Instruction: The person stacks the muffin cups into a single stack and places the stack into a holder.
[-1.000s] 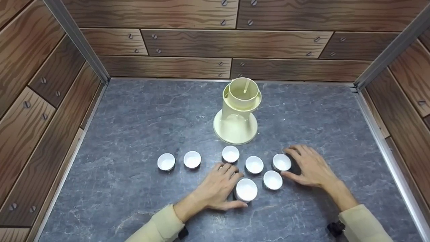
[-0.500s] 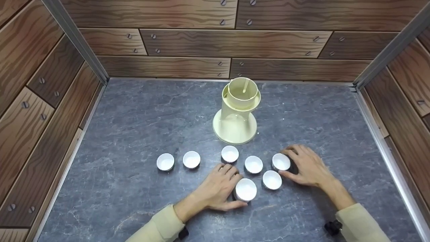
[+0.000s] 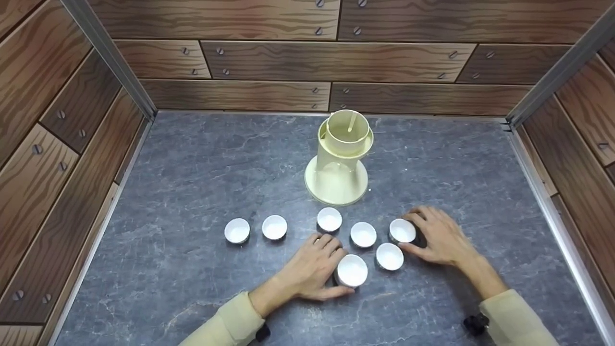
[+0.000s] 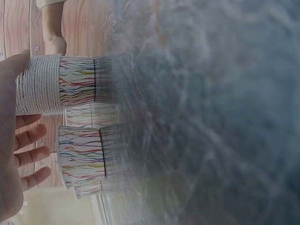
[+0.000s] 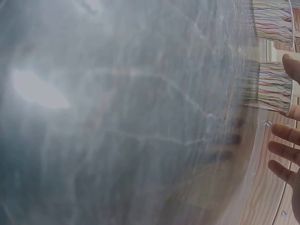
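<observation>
My left hand [image 3: 314, 269] holds a tall stack of nested paper cups [image 4: 38, 84], thumb on one side and index finger on the other. The stack [image 3: 352, 271] stands upright on the table; its lowest cup shows coloured wavy lines. At the right, my right hand [image 3: 439, 235] has thumb and index finger on opposite sides of a single paper cup [image 3: 402, 231], its other fingers spread. That cup [image 5: 275, 86] stands upright with the same wavy print. Between the hands are another cup [image 3: 389, 256] and one farther back [image 3: 363, 234]. One more cup [image 3: 329, 219] sits just beyond my left fingertips.
A pale yellow stand [image 3: 338, 180] with a round base and a cylindrical holder on top rises behind the cups. Two paper cups, one outer [image 3: 237, 230] and one inner [image 3: 274, 227], stand at the left. Wood-patterned walls [image 3: 269, 60] enclose the grey marbled table [image 3: 202, 168].
My right hand has edged slightly left, closer around its cup. The left hand, the stack and the other cups stay where they were.
</observation>
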Motion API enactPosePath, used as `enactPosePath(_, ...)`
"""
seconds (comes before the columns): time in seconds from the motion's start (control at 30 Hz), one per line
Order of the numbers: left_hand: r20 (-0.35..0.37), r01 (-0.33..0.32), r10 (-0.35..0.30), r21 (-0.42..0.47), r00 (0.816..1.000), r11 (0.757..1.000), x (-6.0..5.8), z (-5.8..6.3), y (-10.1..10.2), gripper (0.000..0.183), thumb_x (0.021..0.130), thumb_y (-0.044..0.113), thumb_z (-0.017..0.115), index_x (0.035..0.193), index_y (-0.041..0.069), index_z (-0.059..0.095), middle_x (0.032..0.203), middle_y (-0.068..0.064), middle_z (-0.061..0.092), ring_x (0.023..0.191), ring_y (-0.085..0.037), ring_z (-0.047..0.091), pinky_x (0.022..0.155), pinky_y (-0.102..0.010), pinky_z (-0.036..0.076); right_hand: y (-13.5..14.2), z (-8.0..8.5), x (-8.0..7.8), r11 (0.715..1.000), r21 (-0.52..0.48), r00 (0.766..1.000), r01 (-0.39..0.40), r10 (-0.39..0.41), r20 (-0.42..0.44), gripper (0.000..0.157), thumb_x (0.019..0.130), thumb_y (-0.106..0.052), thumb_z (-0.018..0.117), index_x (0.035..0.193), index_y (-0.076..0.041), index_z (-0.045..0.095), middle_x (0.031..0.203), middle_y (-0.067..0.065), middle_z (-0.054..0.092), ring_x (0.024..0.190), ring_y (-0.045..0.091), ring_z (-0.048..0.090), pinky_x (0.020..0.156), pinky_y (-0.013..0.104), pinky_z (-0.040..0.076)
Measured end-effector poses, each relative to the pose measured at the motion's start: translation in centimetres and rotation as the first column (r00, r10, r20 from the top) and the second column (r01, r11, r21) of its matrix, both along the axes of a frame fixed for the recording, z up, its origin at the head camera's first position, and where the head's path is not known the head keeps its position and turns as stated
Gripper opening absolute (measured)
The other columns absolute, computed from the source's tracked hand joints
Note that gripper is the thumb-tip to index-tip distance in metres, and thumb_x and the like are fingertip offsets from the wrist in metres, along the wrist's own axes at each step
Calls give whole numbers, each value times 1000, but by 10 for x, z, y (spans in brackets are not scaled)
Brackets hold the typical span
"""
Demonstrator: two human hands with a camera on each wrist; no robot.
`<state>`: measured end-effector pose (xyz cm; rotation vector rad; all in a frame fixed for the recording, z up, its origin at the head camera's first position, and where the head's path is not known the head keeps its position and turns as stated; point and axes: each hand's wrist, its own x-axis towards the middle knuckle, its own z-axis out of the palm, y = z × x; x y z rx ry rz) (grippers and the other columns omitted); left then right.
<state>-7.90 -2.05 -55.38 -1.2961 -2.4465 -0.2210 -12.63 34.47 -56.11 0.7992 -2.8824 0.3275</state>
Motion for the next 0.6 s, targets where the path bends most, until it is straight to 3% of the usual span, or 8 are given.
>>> enactPosePath(0.6,20,9,-9,20,1000,1000,0,-1,0,68,87,82,57,115,21,63,108,3,62,104,-17,58,92,-34,48,5,2,2,1000,-20,1000,3,-3,-27,65,83,-56,82,128,-11,69,124,15,66,114,38,65,100,59,52)
